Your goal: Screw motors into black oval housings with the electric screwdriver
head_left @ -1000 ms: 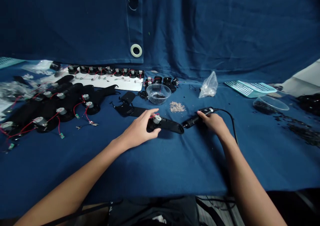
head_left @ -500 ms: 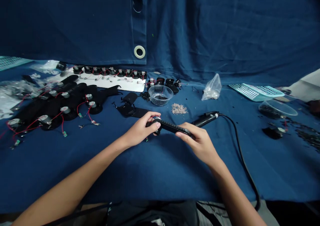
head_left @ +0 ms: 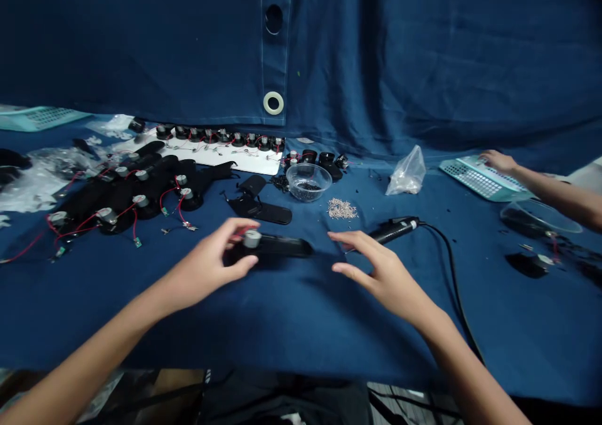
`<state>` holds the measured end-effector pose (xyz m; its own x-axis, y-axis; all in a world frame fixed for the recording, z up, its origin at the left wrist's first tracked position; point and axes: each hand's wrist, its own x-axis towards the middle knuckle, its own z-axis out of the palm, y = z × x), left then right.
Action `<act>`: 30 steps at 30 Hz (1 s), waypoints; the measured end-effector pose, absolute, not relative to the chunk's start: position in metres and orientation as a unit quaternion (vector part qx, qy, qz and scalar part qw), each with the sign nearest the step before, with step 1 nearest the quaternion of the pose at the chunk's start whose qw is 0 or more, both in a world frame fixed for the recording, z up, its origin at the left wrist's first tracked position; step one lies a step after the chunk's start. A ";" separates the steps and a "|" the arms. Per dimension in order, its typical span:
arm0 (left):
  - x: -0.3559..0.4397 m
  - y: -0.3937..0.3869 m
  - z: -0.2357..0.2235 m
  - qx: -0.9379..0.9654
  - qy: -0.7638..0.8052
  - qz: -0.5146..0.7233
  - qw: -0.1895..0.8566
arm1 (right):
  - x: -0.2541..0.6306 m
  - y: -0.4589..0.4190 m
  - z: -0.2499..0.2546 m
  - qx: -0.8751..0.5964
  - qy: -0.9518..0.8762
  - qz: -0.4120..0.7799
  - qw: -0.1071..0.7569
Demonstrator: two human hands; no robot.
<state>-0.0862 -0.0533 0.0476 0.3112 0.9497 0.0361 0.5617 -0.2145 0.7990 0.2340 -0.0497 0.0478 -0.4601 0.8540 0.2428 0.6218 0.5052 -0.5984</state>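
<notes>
The long black plastic housing (head_left: 286,247) points from our cupped left hand (head_left: 210,262), grip unclear, toward our spread right hand (head_left: 383,271).

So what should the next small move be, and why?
Perhaps the left hand should shift the long black plastic part with its cylindrical grey motor leftward: the hand curls around the motor end, similar black motor-bearing parts lie farther left, and the open right hand holds nothing.
</notes>
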 end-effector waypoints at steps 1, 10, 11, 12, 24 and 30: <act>-0.107 -0.058 0.049 0.722 0.566 0.266 0.296 | 0.241 -0.050 0.046 -0.461 -0.821 0.208 0.265; -0.249 -0.073 0.018 0.564 0.820 0.095 -0.020 | 0.337 -0.039 0.038 -0.605 -0.734 0.051 0.304; -0.250 -0.074 0.013 0.572 0.814 0.090 -0.039 | 0.350 -0.036 0.038 -0.627 -0.720 0.008 0.297; -0.249 -0.074 0.009 0.578 0.809 0.090 -0.055 | 0.364 -0.033 0.038 -0.649 -0.703 -0.042 0.290; -0.211 -0.073 -0.002 0.584 0.783 0.212 0.026 | 0.528 -0.008 -0.017 -0.884 -0.444 -0.019 0.149; -0.215 -0.074 -0.008 0.645 0.740 0.177 -0.078 | 0.535 -0.006 -0.032 -0.885 -0.451 0.003 0.116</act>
